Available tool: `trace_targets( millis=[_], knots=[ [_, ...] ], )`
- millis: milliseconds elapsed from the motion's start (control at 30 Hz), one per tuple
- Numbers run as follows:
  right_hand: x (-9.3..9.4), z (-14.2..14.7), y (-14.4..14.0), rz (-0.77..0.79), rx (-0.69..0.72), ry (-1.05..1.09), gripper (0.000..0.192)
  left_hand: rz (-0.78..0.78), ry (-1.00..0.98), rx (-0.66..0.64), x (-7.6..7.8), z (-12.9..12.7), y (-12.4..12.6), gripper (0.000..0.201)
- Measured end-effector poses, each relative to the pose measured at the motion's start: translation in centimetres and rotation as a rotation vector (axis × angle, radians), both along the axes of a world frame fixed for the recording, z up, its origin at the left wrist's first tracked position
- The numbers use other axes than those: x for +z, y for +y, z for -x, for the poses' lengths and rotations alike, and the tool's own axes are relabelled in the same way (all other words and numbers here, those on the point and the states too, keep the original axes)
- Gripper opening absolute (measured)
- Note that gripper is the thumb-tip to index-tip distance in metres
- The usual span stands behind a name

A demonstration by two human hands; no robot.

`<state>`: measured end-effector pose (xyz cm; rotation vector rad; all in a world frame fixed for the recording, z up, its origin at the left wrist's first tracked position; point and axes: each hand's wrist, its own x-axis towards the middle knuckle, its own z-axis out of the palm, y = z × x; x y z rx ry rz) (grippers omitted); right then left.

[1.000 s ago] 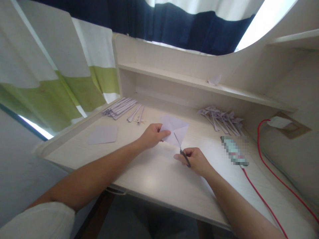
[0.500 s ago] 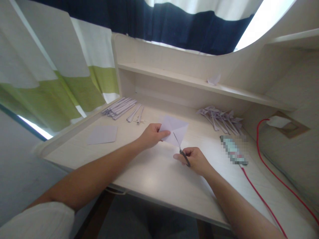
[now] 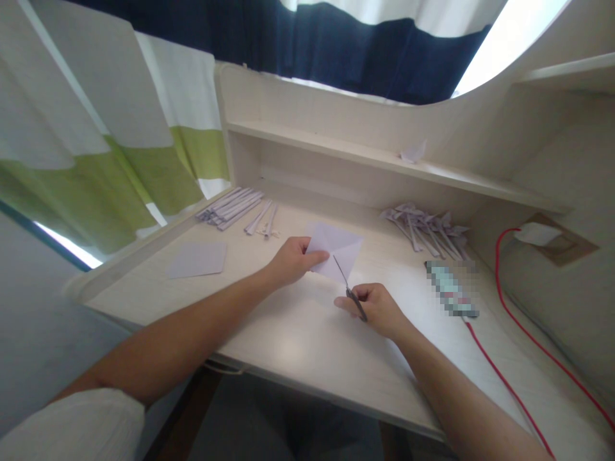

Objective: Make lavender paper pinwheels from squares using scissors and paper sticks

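My left hand (image 3: 291, 261) pinches the left corner of a pale lilac creased paper square (image 3: 339, 246), holding it just above the desk. My right hand (image 3: 375, 309) grips small dark scissors (image 3: 350, 291); their blades point up and left into the paper's lower edge. Both hands are over the middle of the light wooden desk (image 3: 298, 333).
A flat lilac sheet (image 3: 198, 259) lies at the left. Folded paper strips (image 3: 233, 206) are piled at the back left, and several folded paper pieces (image 3: 425, 224) at the back right. A phone (image 3: 451, 291) with a red cable (image 3: 509, 384) lies right. A shelf (image 3: 384, 163) runs behind.
Almost nothing differs; the scissors' blades have crept slightly further into the paper's lower edge. Both hands stay where they were.
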<state>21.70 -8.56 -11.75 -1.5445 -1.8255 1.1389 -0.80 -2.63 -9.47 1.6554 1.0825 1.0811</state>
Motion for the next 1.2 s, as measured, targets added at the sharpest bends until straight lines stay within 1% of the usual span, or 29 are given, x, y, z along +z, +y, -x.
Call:
trace_targets(
  millis=[200, 433, 733, 933, 1200],
  knots=[
    [0.08, -0.01, -0.01, 0.009, 0.009, 0.026, 0.043, 0.012, 0.018, 0.026, 0.26, -0.01, -0.19, 0.025],
    [-0.18, -0.10, 0.04, 0.008, 0.021, 0.016, 0.047, 0.008, 0.001, 0.010, 0.14, 0.02, -0.05, 0.026],
    [0.47, 0.26, -0.19, 0.023, 0.010, -0.007, 0.045, 0.023, 0.001, 0.004, 0.11, -0.02, -0.13, 0.029],
    [0.40, 0.22, -0.17, 0.041, 0.030, 0.018, 0.045, 0.021, -0.031, 0.015, 0.02, 0.04, -0.05, 0.028],
    [0.39, -0.07, -0.15, 0.062, 0.012, 0.004, 0.045, 0.038, -0.076, 0.040, 0.19, 0.19, 0.07, 0.026]
  ],
)
